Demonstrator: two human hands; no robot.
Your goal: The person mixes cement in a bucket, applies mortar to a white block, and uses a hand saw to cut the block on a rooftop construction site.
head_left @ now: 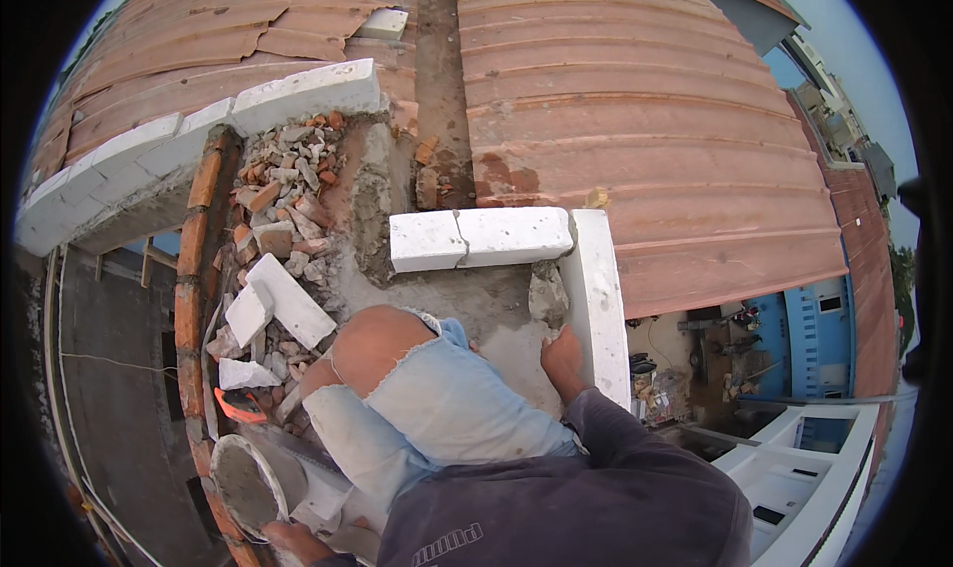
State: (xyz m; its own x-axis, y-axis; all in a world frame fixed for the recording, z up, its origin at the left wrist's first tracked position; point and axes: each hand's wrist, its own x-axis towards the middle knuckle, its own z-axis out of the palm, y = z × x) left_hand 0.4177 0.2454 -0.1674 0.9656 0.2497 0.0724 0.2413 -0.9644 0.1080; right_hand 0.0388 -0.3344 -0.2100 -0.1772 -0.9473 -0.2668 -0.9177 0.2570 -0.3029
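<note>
Low on the right side, my right hand (563, 358) is closed round the handle of a trowel (548, 294). Its grey, mortar-caked blade points forward, close to the corner where two runs of white block meet. One run of white blocks (516, 233) lies crosswise; the other white block (602, 304) stretches back toward me along the right edge. At the lower left, my left hand (298, 542) grips the rim of a pale bucket (286, 468) tilted so that its mouth shows. Grey mortar coats the bucket's inside.
Broken brick rubble (288, 185) and cut white block pieces (298, 299) lie left of my knees. An orange-handled saw (240, 405) rests near the bucket. A brick edge (189, 309) drops off at left. Rusty roofing sheets (635, 120) spread ahead; a lower yard (665, 368) shows at right.
</note>
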